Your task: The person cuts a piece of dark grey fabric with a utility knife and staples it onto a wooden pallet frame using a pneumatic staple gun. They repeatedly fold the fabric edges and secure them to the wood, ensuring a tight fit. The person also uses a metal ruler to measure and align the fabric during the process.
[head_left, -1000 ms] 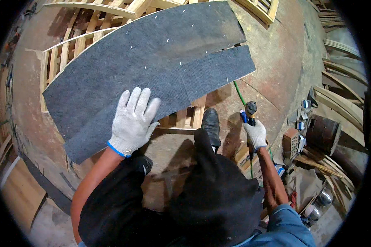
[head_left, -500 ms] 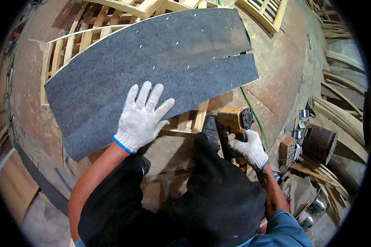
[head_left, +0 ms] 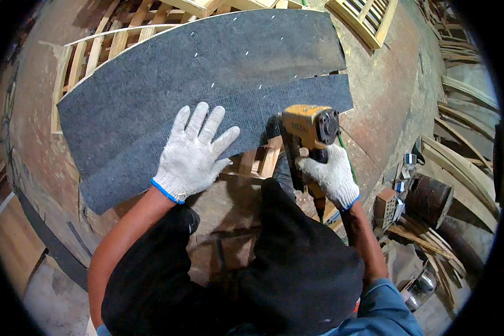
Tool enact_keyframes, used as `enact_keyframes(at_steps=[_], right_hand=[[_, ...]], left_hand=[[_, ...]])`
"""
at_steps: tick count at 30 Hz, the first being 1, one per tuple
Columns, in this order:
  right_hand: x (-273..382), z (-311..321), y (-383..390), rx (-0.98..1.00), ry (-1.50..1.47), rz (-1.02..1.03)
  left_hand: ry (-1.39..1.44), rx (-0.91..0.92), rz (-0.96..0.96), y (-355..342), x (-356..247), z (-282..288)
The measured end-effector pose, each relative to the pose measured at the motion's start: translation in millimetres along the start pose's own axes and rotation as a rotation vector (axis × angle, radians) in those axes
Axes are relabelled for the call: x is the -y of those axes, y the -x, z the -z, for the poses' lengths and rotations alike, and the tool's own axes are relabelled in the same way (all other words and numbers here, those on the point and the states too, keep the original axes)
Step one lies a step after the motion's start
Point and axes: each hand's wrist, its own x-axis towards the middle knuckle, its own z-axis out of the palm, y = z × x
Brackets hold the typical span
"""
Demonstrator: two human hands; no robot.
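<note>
Dark trousers [head_left: 297, 269] are filling the near edge of the view, the knees drawn up close to the work so that both arms can reach it.

The left hand [head_left: 193, 154], in a white knit glove with a blue cuff, is being laid flat on the felt [head_left: 207, 84], fingers spread wide and nothing gripped. It is likely being pressed there to keep the near strip of the sheet smooth and from creeping on the wood beneath.

The right hand [head_left: 329, 176], gloved alike, is being closed around the grip of the stapler [head_left: 307, 131], a yellow air-driven tool. The tool's nose is being held at the near edge of the felt, just beside the spread fingers; whether it is touching the cloth cannot be told. A green hose [head_left: 346, 157] is being trailed past the wrist.

The felt, grey and curved, is being carried on a slatted wooden frame [head_left: 95, 47], whose ribs are showing at the left and just under the near edge. Small bright staples [head_left: 212, 85] are already being shown across its middle, so the far part seems fastened while the near strip is not.

Further right, a dark barrel [head_left: 428, 201] and curved wooden strips [head_left: 465, 162] are being kept on the floor, well apart from the hands. Another slatted frame [head_left: 364, 19] is lying at the far end.
</note>
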Motion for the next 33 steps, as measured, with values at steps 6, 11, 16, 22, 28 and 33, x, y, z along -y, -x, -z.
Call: enact_keyframes(at_steps=[6,11,16,22,28,33], right_hand=[[17.3,-11.0,-26.9,-0.030,0.022,0.003],[7.5,-19.8,-31.1,-0.040,0.169,0.051],[22.0,-12.1,-22.1,-0.003,-0.052,-0.033],[23.2,-11.0,-17.6,0.001,-0.022,-0.029],[21.3,-13.0,-17.3,-0.034,-0.030,0.034],[19.4,-7.0,-19.0,0.003,0.016,-0.025]], left_hand=[[0.013,-0.003,-0.008,-0.3,0.8,-0.9],[0.017,-0.008,-0.011,0.5,0.3,-4.2],[0.020,-0.020,-0.004,1.1,1.5,-2.4],[0.023,-0.031,0.004,1.6,1.3,-3.6],[0.042,-0.062,0.014,-1.3,-0.3,1.0],[0.042,-0.046,-0.008,-4.3,0.6,-0.6]])
